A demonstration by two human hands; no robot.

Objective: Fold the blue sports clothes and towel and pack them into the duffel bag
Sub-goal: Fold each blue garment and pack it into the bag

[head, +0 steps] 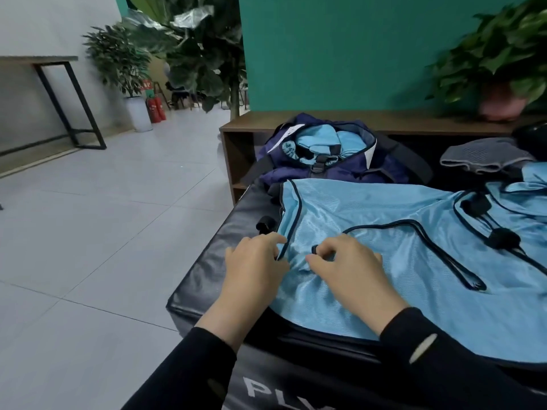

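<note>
Both hands reach forward from black sleeves over the near left corner of a black padded box (207, 261) and work the edge of a light blue mesh vest (370, 255) spread flat on its top. The left hand (254, 270) lies knuckles up at the vest's left edge, its fingers curled and pinching the dark piping there. The right hand (346, 267) sits just beside it, thumb and bent fingers gathering a small bunch of the blue fabric. One navy duffel bag (319, 161) stands open behind the vest, with at least two rolled light blue pieces inside; how many exactly cannot be made out. A second light blue garment (518, 208) with black cord stoppers lies to the right, cut off by the frame edge. One grey folded cloth (485, 158) rests beyond it. A wooden shelf (325, 121) runs behind, carrying a blurred plant in a pink pot (500, 105). Two red fire extinguishers (156, 109) stand on the tiled floor at far left. White lettering on the box front is partly hidden.
</note>
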